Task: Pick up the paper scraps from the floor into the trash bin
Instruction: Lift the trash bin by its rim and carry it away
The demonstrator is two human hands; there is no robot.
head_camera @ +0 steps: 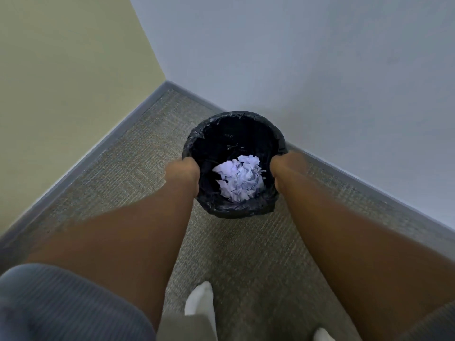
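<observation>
A round trash bin (234,124) lined with a black bag stands on the carpet close to the room's corner. Several crumpled white paper scraps (238,178) lie in a heap at its bottom. My left hand (183,169) grips the bin's left rim, and my right hand (279,166) grips the right rim. The fingers of both hands curl over the edge and are partly hidden inside the bag. No loose scraps show on the carpet in view.
Grey-brown carpet (138,173) covers the floor. A beige wall (61,82) meets a pale blue-grey wall (307,57) just behind the bin, with a grey baseboard (118,134) along both. My white-socked feet (199,299) stand at the bottom.
</observation>
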